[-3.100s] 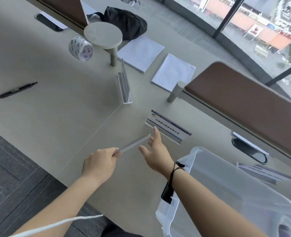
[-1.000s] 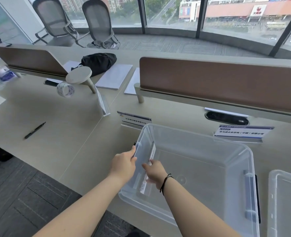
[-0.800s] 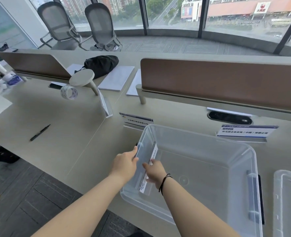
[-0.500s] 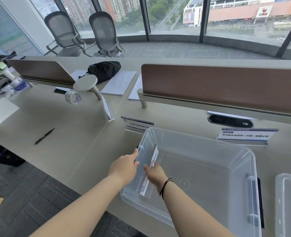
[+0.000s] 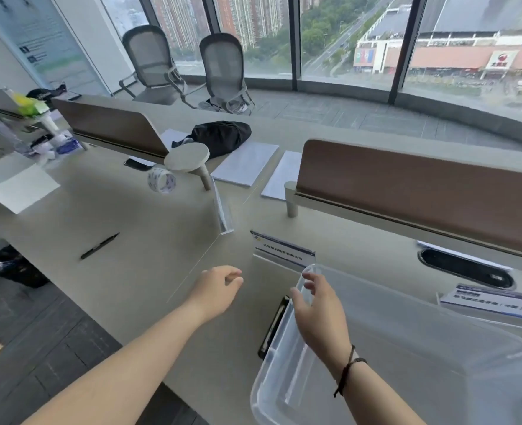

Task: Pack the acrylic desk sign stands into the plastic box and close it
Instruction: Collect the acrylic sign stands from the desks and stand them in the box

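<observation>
The clear plastic box (image 5: 431,305) stands open at the lower right of the desk. My right hand (image 5: 318,314) hovers over its left end, fingers apart, holding nothing. My left hand (image 5: 218,286) is over the bare desk left of the box, fingers loosely curled and empty. An acrylic sign stand (image 5: 281,250) with a blue-edged card stands just beyond the box's left corner. Another sign stand (image 5: 492,302) stands behind the box on the right. A clear empty stand (image 5: 222,211) lies further back near the desk seam. The stand inside the box is hidden behind my right arm.
A brown divider panel (image 5: 422,185) runs behind the box, with a cable slot (image 5: 465,268) below it. A tape roll (image 5: 161,180), a black pen (image 5: 99,246), white papers (image 5: 244,164), a black bag (image 5: 220,138) and a round pedestal (image 5: 187,157) sit further left.
Both hands have let go of the sign stand they were setting in the box and lifted out; the left hand moved left over the desk. The view swung up and left.
</observation>
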{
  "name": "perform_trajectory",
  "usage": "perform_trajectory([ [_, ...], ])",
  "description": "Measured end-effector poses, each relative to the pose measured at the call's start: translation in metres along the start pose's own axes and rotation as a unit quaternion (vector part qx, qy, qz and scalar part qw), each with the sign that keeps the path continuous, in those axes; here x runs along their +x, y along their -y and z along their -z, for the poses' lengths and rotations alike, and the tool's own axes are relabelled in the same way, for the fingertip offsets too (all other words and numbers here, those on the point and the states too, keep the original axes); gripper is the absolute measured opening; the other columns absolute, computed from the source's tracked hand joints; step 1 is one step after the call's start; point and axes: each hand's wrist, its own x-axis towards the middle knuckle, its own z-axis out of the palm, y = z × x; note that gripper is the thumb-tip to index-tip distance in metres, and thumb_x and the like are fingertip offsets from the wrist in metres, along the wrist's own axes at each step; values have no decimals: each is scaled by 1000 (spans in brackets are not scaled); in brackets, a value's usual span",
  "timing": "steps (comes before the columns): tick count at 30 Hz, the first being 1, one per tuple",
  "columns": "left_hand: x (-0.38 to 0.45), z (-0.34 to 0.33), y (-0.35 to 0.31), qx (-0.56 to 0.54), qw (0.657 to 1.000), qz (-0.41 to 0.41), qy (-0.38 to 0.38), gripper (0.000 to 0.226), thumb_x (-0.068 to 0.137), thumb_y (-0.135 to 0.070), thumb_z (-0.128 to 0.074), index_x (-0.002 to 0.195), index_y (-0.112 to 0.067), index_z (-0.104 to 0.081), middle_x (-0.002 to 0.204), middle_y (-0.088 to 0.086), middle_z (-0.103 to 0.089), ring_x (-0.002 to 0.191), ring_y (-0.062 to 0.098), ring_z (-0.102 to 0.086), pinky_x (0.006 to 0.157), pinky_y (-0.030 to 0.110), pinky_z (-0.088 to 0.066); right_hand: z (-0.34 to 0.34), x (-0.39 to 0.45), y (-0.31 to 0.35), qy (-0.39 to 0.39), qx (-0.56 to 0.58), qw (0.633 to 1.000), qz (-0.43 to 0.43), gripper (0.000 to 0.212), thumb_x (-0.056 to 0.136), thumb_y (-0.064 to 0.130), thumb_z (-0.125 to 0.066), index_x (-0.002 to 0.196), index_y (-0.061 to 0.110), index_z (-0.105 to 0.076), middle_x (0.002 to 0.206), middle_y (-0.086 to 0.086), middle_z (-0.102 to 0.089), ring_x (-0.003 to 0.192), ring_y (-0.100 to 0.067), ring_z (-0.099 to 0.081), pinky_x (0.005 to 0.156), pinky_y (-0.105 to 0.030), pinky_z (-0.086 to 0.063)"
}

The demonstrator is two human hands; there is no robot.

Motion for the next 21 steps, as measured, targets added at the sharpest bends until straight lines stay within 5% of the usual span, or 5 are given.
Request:
perform_trajectory([
  [4, 78, 26, 18, -9, 999, 24, -31, 23, 91, -34, -59, 109, -26, -71, 104, -8, -71, 101, 16, -62, 92, 28, -48, -24, 33, 29, -14, -56, 998, 22, 38, 95, 31, -56, 132, 23, -49, 130, 5, -57, 122, -12, -52, 96, -25, -42],
  [10, 203, 49, 39, -11, 994, 89, -55, 40, 87, -48, -53, 68, -14, -64, 83, 8, -70, 81, 32, -63, 69, 32, -50, -82, 85, 70, -20, -71, 997, 0, 37, 92, 30, -61, 128, 26, -52, 124, 10, -56, 118, -7, -52, 97, -23, -40],
  [16, 288, 34, 48, 0, 993, 120, -14, 45, 88, -52, -58, 98, -8, -65, 104, 13, -68, 97, 35, -65, 80, 40, -54, -129, 130, 85, 4, -103, 995, -16, 39, 92, 29, -62, 129, 29, -50, 120, 16, -52, 117, 0, -49, 94, -15, -33],
  [21, 320, 26, 62, 21, 993, 120, 6, 26, 94, -24, -49, 111, -6, -57, 119, 19, -63, 110, 39, -60, 89, 42, -48, -151, 161, 96, 19, -136, 990, -30, 43, 92, 30, -62, 133, 27, -49, 126, 14, -52, 123, -3, -48, 99, -15, -33],
])
